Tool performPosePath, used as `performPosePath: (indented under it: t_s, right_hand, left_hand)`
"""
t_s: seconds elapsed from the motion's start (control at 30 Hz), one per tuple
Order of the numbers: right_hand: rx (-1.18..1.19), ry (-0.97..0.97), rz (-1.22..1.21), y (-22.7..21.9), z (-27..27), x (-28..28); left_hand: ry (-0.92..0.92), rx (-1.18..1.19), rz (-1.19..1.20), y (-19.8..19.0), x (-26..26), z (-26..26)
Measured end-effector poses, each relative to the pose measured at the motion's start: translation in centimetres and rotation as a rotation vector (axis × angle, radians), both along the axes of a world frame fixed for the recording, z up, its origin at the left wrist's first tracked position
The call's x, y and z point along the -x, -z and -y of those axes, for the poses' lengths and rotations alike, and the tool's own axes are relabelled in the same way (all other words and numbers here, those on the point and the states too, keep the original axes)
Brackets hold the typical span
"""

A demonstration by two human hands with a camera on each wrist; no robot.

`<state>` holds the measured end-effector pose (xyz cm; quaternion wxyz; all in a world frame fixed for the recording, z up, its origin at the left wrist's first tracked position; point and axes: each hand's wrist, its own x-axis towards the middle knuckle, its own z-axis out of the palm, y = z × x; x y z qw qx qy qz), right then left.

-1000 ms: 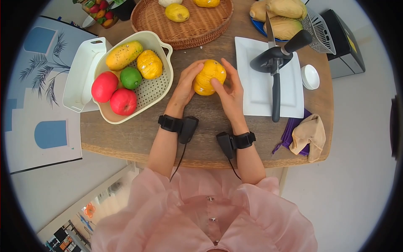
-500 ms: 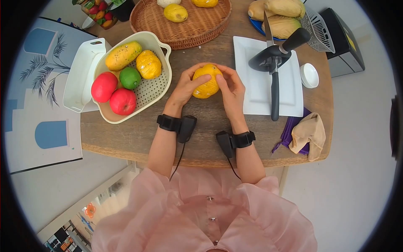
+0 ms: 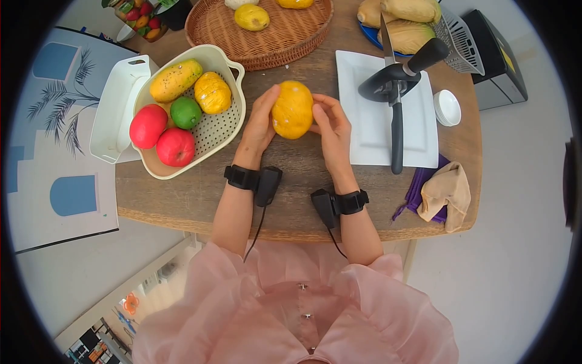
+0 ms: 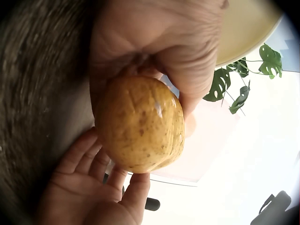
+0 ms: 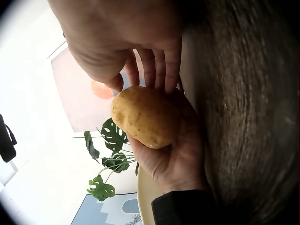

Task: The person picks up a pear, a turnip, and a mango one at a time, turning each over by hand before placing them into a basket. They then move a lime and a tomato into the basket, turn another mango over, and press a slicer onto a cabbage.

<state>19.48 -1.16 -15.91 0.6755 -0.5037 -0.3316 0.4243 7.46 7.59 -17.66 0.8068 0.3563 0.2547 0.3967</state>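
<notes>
At left on wooden table (image 3: 182, 203), cream colander (image 3: 212, 133). Next, left hand (image 3: 260, 125), curled round yellow fruit (image 3: 293, 110) (skin brown-speckled up close), held above table between both hands. Right hand (image 3: 333, 130), fingers loosely extended, tips at fruit's edge. Farther right, white tray (image 3: 371, 142).

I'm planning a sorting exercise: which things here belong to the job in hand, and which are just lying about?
In the job: yellow fruit; left hand holding it; right hand beside it; perhaps colander.

Apparently lying about: wicker basket; white plate; black-handled knife; white bowls; beige cloth.
</notes>
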Motion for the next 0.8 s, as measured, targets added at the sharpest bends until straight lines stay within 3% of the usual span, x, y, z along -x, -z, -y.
performPosePath:
  t_s: [0.17,0.23,0.37,0.43,0.8]
  right_hand:
    - [0.027,-0.153,0.015,0.1,-0.1,0.5]
    - [0.091,-0.221,-0.084,0.0,-0.1,0.5]
    - [0.051,-0.161,-0.182,0.3,-0.3,0.4]
    - [0.016,-0.02,0.174,0.3,-0.1,0.2]
    - [-0.023,0.073,0.286,0.2,-0.2,0.4]
  left_hand:
    - [-0.012,0.032,0.035,0.5,-0.2,-0.6]
    - [-0.001,0.019,0.048,0.6,-0.1,-0.5]
    - [0.032,-0.026,0.055,0.3,-0.2,-0.4]
    - [0.029,-0.057,0.042,0.1,-0.3,-0.4]
    - [-0.037,-0.118,0.016,-0.7,-0.2,-0.1]
